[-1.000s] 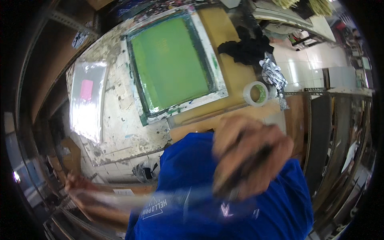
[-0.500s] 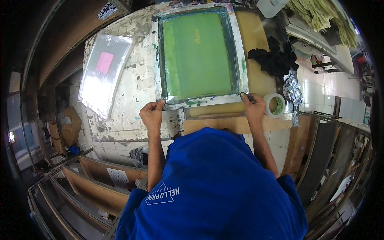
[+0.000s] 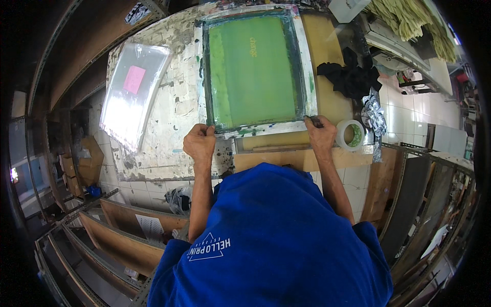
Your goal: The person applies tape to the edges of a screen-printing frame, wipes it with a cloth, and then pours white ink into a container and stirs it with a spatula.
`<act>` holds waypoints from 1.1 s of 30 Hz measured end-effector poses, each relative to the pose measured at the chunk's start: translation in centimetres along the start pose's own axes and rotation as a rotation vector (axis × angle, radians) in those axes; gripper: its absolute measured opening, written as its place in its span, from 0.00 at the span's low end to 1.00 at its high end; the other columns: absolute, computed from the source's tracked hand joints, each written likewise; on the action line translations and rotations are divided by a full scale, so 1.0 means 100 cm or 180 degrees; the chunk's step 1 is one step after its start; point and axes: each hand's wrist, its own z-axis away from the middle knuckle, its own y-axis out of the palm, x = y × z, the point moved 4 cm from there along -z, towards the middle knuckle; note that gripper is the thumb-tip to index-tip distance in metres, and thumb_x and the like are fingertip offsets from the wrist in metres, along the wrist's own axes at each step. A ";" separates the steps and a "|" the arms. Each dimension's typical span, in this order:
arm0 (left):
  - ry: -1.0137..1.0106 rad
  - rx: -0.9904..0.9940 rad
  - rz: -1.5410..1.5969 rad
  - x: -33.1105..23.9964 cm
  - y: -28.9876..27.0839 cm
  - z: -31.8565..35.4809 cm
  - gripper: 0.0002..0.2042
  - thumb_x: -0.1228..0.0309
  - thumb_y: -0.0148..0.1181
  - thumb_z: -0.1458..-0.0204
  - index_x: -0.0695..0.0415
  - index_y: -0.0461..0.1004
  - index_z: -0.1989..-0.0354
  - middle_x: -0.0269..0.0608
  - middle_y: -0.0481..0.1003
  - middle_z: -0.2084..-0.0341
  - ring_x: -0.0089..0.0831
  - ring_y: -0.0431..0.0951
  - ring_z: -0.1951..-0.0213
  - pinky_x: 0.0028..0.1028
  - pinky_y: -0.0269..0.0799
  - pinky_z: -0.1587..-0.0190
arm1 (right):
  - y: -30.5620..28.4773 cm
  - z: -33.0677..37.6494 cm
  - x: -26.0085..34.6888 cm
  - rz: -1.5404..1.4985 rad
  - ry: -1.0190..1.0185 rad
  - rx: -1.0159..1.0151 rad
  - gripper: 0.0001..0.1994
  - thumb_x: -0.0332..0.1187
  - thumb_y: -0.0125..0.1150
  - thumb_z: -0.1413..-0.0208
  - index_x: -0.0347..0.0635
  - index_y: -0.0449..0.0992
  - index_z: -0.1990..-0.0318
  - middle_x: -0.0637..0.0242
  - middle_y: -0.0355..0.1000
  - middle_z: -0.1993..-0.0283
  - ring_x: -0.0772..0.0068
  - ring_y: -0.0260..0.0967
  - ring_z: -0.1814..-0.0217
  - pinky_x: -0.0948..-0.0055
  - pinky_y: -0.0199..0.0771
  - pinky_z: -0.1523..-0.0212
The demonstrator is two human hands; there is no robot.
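A screen-printing frame (image 3: 310, 77) lies on the worktable, its pale rim stained with paint and its mesh (image 3: 250, 82) green with small yellow lettering. At the frame's near left corner is my left hand (image 3: 200, 143), thumb and fingers pinched together on the rim. My right hand (image 3: 322, 137) grips the near right corner the same way, thumb on top. Whether a thin strip of tape or film also lies under the fingertips, I cannot tell. Just right of my right hand stands a roll of tape (image 3: 359, 135), pale with a green inner core.
A clear plastic-wrapped stack (image 3: 138, 105) with a pink label lies left on the stained worktable (image 3: 176, 102). Right of the frame are a tan board (image 3: 322, 43), black cloth (image 3: 350, 74) and crumpled silvery wrapping (image 3: 375, 115). Wooden shelving (image 3: 123, 230) stands at lower left.
My left hand has shifted slightly right and my right hand slightly left, both along the near rim. Glare on the mesh has lessened, and the frame stays in place.
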 end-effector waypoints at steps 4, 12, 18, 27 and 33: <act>0.0038 -0.0070 0.0033 -0.006 -0.004 0.001 0.10 0.68 0.73 0.60 0.56 0.80 0.70 0.39 0.76 0.81 0.42 0.77 0.76 0.38 0.70 0.71 | 0.006 -0.002 -0.008 -0.0014 -0.0008 0.0004 0.13 0.33 0.72 0.56 0.34 0.79 0.67 0.64 0.74 0.78 0.69 0.71 0.77 0.68 0.71 0.71; 0.1534 -0.0230 -0.0491 -0.018 -0.003 -0.003 0.16 0.68 0.75 0.62 0.54 0.77 0.64 0.36 0.76 0.63 0.40 0.72 0.56 0.40 0.62 0.54 | -0.005 -0.005 0.032 0.0741 -0.1325 -0.0257 0.32 0.34 0.76 0.62 0.41 0.71 0.46 0.55 0.72 0.54 0.51 0.71 0.52 0.57 0.71 0.52; 0.2951 0.0828 -0.0029 -0.054 -0.009 0.016 0.23 0.61 0.76 0.65 0.53 0.81 0.57 0.34 0.79 0.58 0.34 0.74 0.55 0.37 0.60 0.52 | 0.037 0.017 0.091 0.0822 -0.2534 0.1842 0.34 0.35 0.73 0.60 0.44 0.70 0.40 0.51 0.72 0.46 0.47 0.65 0.38 0.55 0.65 0.39; 0.3161 0.0882 -0.0476 -0.006 0.008 0.012 0.26 0.69 0.73 0.61 0.49 0.77 0.48 0.31 0.80 0.52 0.27 0.77 0.53 0.37 0.58 0.48 | 0.026 0.004 0.036 0.1637 -0.2728 0.2344 0.25 0.29 0.63 0.51 0.44 0.73 0.42 0.58 0.72 0.42 0.53 0.65 0.35 0.56 0.61 0.33; 0.3020 -0.0089 -0.0681 0.031 0.016 0.026 0.19 0.73 0.62 0.48 0.49 0.77 0.46 0.32 0.75 0.42 0.35 0.69 0.36 0.42 0.55 0.36 | 0.011 0.013 -0.009 0.1562 -0.3348 0.1002 0.19 0.25 0.64 0.52 0.41 0.78 0.50 0.57 0.73 0.42 0.53 0.66 0.35 0.49 0.63 0.34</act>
